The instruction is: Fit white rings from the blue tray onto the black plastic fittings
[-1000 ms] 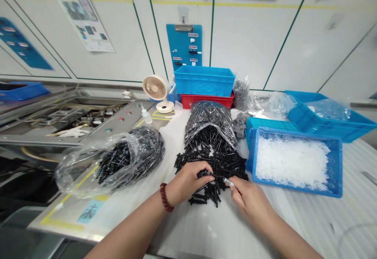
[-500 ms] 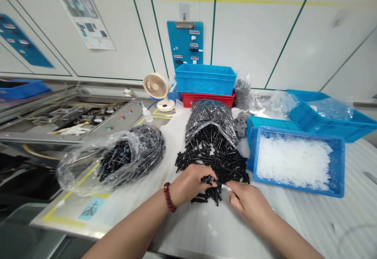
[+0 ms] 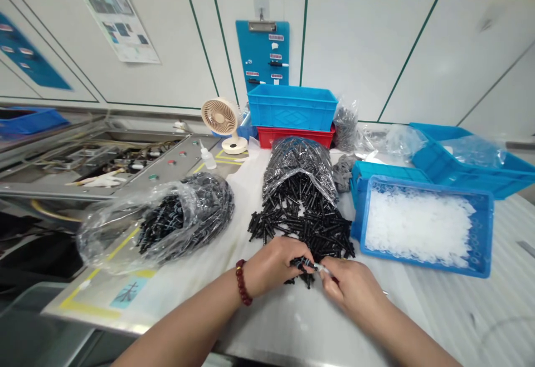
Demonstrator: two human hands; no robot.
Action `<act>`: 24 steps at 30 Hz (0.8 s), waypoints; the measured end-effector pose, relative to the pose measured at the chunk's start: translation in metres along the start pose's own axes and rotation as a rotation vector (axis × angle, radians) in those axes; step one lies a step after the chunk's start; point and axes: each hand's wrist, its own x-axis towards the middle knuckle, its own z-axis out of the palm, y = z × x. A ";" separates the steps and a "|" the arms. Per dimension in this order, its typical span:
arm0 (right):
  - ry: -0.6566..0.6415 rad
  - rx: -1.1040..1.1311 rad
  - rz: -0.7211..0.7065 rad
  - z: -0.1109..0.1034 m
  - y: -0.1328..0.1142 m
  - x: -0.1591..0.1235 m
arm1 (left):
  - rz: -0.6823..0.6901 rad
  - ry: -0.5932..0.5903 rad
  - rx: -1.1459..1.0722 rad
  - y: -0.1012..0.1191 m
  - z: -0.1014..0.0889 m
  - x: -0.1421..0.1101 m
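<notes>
Closed fingers of my left hand [image 3: 278, 264] hold several slim black rod-like parts [image 3: 301, 263], some with pale rings. My right hand [image 3: 351, 280] pinches a small whitish piece [image 3: 321, 268], which meets the tip of one black part from the left hand; whether it is around the tip or only against it, I cannot tell. Just beyond both hands lies a loose pile of black rod-like parts [image 3: 309, 225], spilling from the mouth of a clear plastic bag [image 3: 298, 158]. To the right is a blue tray [image 3: 487, 233] full of small translucent white pieces [image 3: 418, 225].
On the left lies another clear bag [image 3: 209, 205] of black parts with pale rings. Behind stand a small fan [image 3: 220, 117], a squeeze bottle [image 3: 208, 158], and a blue bin [image 3: 292, 108] on a red one [image 3: 295, 136]. More blue bins [image 3: 472, 161] are at the right back.
The camera view has shifted slightly. Both hands stay together over the pile's near edge, the left a little lower and further right. Fewer loose black parts show beneath the left hand.
</notes>
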 end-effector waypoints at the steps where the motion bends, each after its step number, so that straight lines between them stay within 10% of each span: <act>1: 0.006 -0.014 0.014 0.000 0.000 0.000 | -0.007 -0.007 -0.007 0.000 0.000 0.000; 24: 0.003 -0.056 0.006 -0.001 0.003 0.001 | -0.011 -0.074 0.027 0.002 -0.008 0.001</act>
